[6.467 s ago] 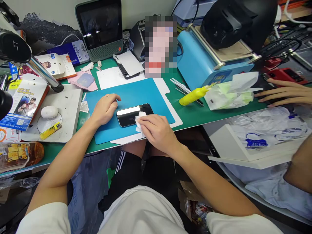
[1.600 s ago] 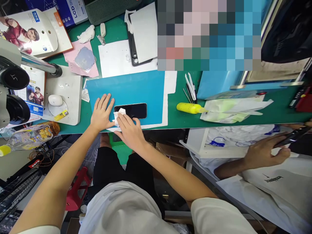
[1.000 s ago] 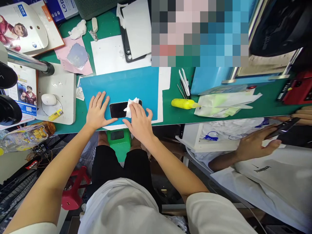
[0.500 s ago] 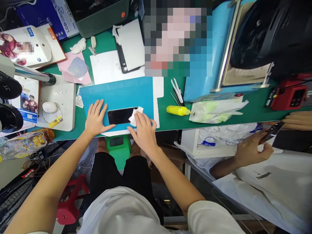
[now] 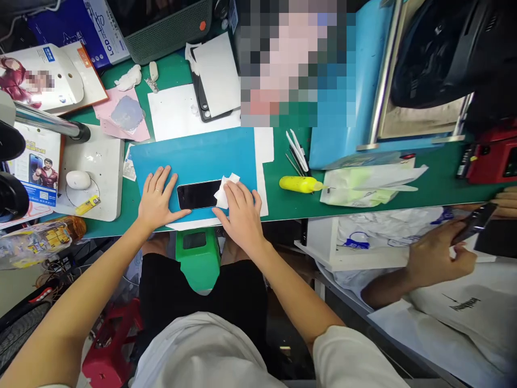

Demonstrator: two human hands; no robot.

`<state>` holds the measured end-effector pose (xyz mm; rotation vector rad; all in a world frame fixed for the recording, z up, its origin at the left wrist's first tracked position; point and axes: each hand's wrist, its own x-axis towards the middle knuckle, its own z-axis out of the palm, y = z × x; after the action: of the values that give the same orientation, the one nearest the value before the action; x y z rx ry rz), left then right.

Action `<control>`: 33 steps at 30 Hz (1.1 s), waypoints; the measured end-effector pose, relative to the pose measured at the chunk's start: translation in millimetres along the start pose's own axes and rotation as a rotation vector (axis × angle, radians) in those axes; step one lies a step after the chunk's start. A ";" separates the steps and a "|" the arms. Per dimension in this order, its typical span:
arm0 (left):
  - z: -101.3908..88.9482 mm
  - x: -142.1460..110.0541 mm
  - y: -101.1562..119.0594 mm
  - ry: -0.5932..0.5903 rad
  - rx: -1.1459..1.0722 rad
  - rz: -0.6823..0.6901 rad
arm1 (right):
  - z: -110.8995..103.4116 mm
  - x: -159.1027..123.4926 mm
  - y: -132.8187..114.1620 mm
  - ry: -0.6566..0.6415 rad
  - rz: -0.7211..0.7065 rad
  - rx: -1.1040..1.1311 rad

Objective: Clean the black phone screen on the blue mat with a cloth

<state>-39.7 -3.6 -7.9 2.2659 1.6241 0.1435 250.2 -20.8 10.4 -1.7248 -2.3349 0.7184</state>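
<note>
A smartphone (image 5: 197,195) with a dark screen lies flat on a blue mat (image 5: 197,153). My right hand (image 5: 242,215) presses a crumpled white tissue (image 5: 223,195) against the phone's right end, which the tissue and fingers hide. To the left, my left hand (image 5: 156,200) rests on the mat with its fingers spread; its thumb tip lies close to the phone's lower left corner. A sheet of white paper (image 5: 267,145) shows from under the mat's right edge.
Right of the mat lie a yellow bottle (image 5: 299,184), tweezers (image 5: 298,151) and a soft tissue pack (image 5: 363,186). A microscope base (image 5: 97,161) stands at left. At far right a co-worker's hand (image 5: 438,253) holds a dark phone. A green stool (image 5: 197,264) stands below the table edge.
My right hand and the tissue have stayed at the phone's right end, with only a slight shift. My left hand keeps its place. The view has moved a little, and my knees have spread.
</note>
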 end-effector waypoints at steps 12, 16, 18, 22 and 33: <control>4.1 -5.3 5.8 0.094 0.112 0.062 | 20.9 5.0 69.6 0.383 -0.599 0.020; 7.7 -3.2 4.2 0.116 0.148 0.071 | 28.3 5.1 70.9 0.493 -0.670 0.027; 8.7 -1.6 3.3 0.120 0.152 0.066 | 32.5 6.4 72.2 0.555 -0.680 0.059; 9.9 1.8 3.1 0.146 0.138 0.052 | 40.0 10.9 74.5 0.673 -0.678 0.122; 11.2 7.1 -0.6 0.252 0.056 0.121 | 35.9 19.7 54.8 0.555 -0.732 -0.029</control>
<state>-34.7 0.8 -19.4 2.4727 1.6266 0.4354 276.7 -0.5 -49.3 -0.7902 -2.2866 0.0600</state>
